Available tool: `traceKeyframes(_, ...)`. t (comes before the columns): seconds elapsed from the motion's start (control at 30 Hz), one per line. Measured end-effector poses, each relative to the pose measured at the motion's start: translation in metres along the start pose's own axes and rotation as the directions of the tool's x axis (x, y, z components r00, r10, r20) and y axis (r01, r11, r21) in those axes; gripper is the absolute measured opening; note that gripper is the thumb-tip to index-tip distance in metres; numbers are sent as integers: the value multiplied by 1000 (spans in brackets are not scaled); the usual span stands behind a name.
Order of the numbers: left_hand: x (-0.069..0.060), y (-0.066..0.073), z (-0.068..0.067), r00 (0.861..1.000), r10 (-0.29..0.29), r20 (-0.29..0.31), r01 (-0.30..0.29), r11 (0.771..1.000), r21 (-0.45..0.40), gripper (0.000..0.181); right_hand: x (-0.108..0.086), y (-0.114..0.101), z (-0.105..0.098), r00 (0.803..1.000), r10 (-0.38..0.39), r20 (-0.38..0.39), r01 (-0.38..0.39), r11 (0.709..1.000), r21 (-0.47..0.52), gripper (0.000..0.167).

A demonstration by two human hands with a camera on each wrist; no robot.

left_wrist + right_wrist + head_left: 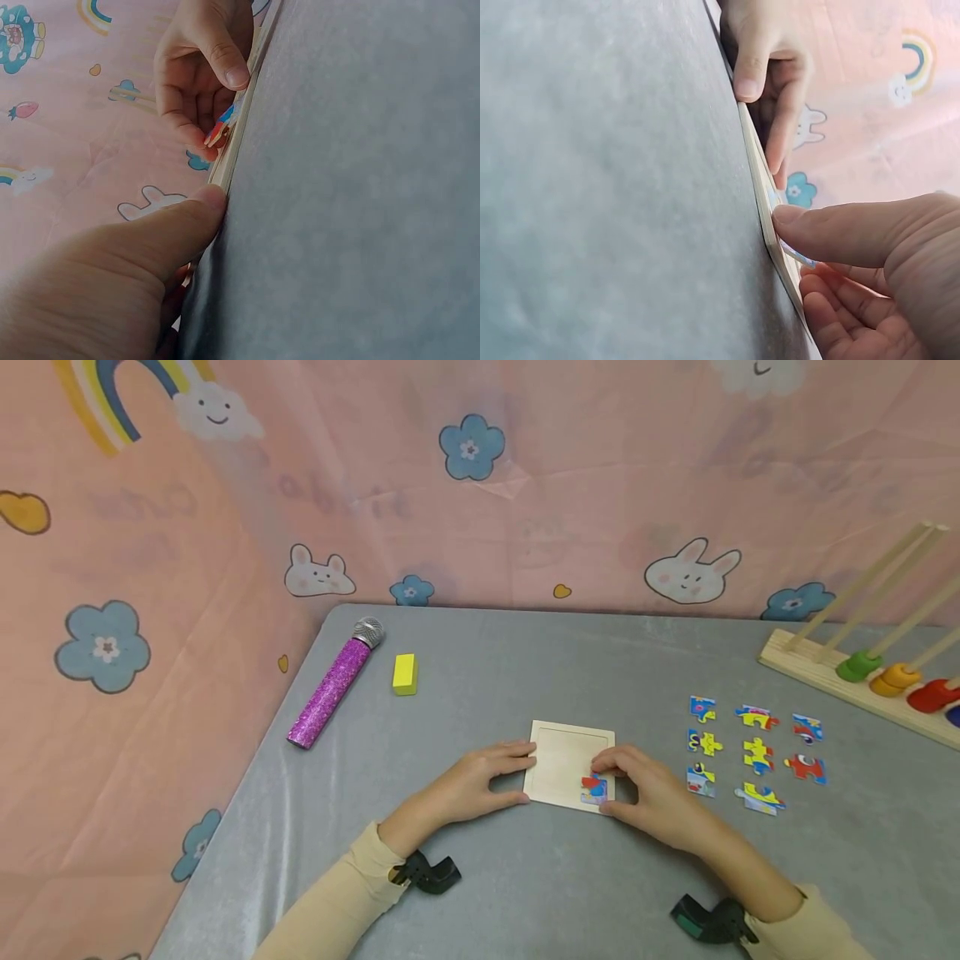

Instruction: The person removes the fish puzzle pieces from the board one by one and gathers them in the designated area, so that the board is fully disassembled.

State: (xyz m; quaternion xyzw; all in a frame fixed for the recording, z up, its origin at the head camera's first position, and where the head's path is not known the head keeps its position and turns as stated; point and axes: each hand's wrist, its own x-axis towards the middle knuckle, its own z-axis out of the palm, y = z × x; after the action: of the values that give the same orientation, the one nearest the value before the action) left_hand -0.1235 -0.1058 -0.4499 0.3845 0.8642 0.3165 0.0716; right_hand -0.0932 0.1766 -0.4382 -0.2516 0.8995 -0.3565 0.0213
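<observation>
A square wooden puzzle board (564, 760) with a raised rim lies on the table. My left hand (480, 781) touches its left side, fingers fairly straight, with the thumb against the rim near the close corner. With my right hand (648, 793) I pinch a red and blue jigsaw piece (595, 788) at the board's close right corner. In the right wrist view the piece (801, 256) sits slightly tilted between thumb and fingers. The right thumb also meets the rim. In the left wrist view, most left fingers are hidden behind the left thumb (184, 225).
Several loose jigsaw pieces (757, 756) are laid out in columns right of the board. A wooden peg stand with coloured rings (817, 664) stands at the far right. A glittery pink microphone (333, 689) and a yellow block (405, 674) lie to the left on the grey table (480, 677).
</observation>
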Motion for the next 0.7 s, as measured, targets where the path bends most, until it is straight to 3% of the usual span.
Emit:
traceKeyframes(0.43, 0, 1, -1, 1000, -6, 5, 6, 1000, -1, 53, 0, -5, 0, 998, 48, 27, -49, 999, 4, 41)
traceKeyframes(0.7, 0, 0, 0, 1000, 1, 0, -1, 1000, 0, 53, 1, -2, 2, 999, 43, -2, -43, 999, 25, 39)
